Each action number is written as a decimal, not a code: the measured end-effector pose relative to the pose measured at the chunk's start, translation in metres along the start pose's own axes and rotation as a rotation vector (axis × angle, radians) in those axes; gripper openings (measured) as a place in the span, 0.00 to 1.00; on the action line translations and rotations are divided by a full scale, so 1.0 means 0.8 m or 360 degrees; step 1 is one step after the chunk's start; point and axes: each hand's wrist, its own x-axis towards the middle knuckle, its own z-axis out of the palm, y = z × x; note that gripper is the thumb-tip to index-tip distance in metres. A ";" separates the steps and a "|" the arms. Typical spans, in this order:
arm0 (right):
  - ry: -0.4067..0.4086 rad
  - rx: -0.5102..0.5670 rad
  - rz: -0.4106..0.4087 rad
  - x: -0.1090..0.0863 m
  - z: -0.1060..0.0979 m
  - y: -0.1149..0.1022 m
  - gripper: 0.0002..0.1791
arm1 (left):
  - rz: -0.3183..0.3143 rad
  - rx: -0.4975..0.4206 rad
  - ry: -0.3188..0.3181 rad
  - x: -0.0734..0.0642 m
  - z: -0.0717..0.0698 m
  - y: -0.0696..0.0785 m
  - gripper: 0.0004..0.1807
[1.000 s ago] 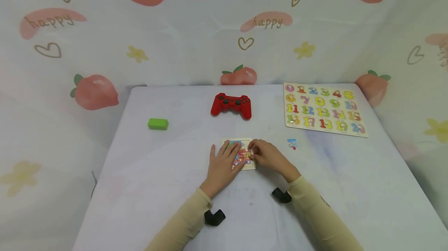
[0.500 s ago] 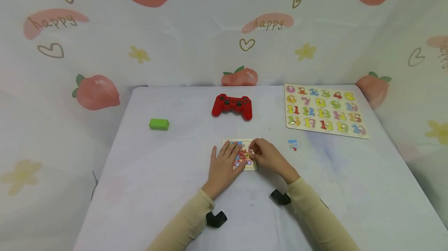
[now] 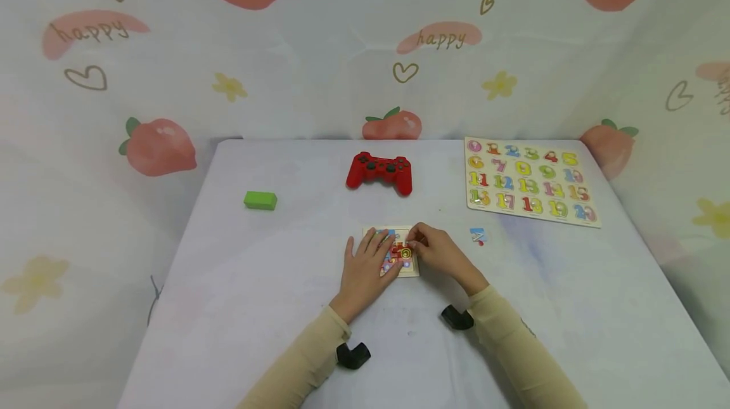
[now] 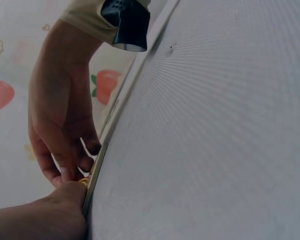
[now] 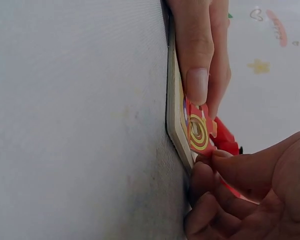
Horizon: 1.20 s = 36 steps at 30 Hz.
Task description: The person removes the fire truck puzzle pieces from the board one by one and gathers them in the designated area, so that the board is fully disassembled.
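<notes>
Left hand (image 3: 360, 277): we saw it spread, gripping nothing, on the small puzzle board (image 3: 409, 274) | Right hand (image 3: 443, 257): we saw thumb and forefinger pinch the red piece (image 5: 198, 131) at the board's right side | Board: lay nearer than the red controller (image 3: 379, 171) | Blue piece (image 3: 478, 236): lay farther right

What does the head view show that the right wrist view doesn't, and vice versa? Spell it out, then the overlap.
Only the head view: the green block, number board, loose blue piece, both sleeves and the black wrist devices.

Only the right wrist view: the thickness of the puzzle board, seen from the side, and a close look at the right thumb against the edge of the red piece.

Both: the left hand, right hand, red piece, puzzle board, tabletop, patterned backdrop and red controller, only partly visible in the wrist view.
</notes>
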 end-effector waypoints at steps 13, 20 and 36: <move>0.0037 0.0002 0.0001 -0.003 -0.013 0.004 0.03 | 0.0024 0.0010 -0.0008 0.003 0.000 0.000 0.33; 0.0033 -0.0071 0.0105 -0.026 -0.047 0.027 0.02 | 0.0031 -0.0010 0.0019 0.003 0.001 0.000 0.33; 0.0010 -0.0207 0.0163 -0.090 -0.127 0.101 0.03 | 0.0027 -0.0064 0.0037 0.001 -0.003 -0.001 0.31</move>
